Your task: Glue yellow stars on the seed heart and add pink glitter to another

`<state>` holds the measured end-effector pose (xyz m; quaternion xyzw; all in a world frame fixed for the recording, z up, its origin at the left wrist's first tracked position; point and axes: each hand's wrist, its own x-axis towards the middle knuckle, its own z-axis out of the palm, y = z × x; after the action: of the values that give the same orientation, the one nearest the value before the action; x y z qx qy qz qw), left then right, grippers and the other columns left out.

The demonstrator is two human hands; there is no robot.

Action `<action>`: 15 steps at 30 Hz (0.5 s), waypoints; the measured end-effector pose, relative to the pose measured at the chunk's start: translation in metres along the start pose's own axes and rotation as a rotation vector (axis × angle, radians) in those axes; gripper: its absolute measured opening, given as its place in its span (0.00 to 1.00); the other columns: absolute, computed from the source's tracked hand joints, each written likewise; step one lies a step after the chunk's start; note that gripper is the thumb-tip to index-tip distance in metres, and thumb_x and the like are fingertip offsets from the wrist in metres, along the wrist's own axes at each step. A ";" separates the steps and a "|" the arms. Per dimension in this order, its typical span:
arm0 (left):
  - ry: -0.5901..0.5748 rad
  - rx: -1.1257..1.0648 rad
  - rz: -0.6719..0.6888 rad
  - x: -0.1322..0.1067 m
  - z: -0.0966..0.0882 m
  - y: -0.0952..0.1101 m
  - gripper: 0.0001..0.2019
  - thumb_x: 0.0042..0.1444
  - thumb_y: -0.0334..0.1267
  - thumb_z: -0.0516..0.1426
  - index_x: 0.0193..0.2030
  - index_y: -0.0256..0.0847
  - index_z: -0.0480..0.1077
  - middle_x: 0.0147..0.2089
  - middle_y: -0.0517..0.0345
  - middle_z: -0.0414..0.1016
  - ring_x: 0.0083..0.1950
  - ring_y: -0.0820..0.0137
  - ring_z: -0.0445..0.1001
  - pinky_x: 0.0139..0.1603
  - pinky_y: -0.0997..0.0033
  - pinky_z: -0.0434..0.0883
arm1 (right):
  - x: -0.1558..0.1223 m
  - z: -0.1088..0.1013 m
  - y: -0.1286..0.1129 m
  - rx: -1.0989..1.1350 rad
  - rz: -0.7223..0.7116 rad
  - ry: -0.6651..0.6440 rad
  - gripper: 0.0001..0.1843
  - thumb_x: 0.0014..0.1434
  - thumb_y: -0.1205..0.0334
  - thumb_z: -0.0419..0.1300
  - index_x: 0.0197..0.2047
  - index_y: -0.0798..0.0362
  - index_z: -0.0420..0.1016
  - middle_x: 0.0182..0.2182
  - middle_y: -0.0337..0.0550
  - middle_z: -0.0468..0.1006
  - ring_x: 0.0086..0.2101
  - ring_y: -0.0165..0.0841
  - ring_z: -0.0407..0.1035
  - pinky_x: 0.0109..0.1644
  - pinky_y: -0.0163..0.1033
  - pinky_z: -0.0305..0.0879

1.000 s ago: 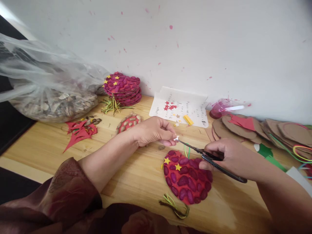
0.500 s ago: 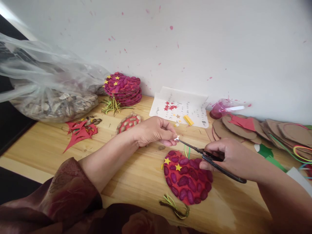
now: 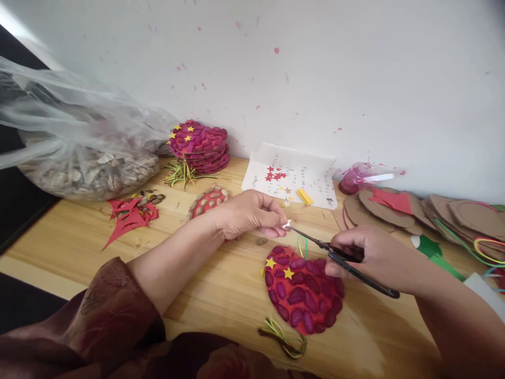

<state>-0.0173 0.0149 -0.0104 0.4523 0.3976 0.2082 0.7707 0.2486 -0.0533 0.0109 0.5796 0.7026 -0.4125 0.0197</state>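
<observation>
Between the thumb and fingers of my left hand (image 3: 256,213) is a small white paper star (image 3: 287,225). My right hand (image 3: 366,258) is closed round black-handled scissors (image 3: 335,252), whose tips touch or nearly touch the star's edge. Below the scissors lies a round red disc covered with purple-dyed shells or seeds (image 3: 303,295); two yellow stars (image 3: 289,273) sit on its upper left, and a green loop (image 3: 302,246) sticks out at its top. A knotted tassel of green and brown cord (image 3: 282,339) rests just under the disc.
A stack of similar purple discs (image 3: 201,145) stands by the wall, near a clear bag of shells (image 3: 94,168). Red paper scraps (image 3: 130,216) lie at left. A white sheet (image 3: 260,163) bears small stars. Cardboard discs (image 3: 398,208) and a pink-stained cup (image 3: 353,179) are at right.
Almost nothing differs. Both hands keep the star and scissors in the same place, and the view has shifted very slightly.
</observation>
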 end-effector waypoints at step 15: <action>0.348 0.465 0.594 -0.007 0.017 -0.005 0.06 0.58 0.38 0.65 0.32 0.38 0.76 0.33 0.55 0.83 0.33 0.72 0.78 0.35 0.74 0.74 | 0.009 0.007 0.007 0.597 -0.083 0.068 0.30 0.52 0.32 0.67 0.31 0.55 0.77 0.19 0.34 0.68 0.15 0.25 0.61 0.19 0.33 0.52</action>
<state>-0.0085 -0.0014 -0.0071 0.6674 0.4107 0.3994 0.4757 0.2483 -0.0502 -0.0018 0.5441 0.5734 -0.5816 -0.1921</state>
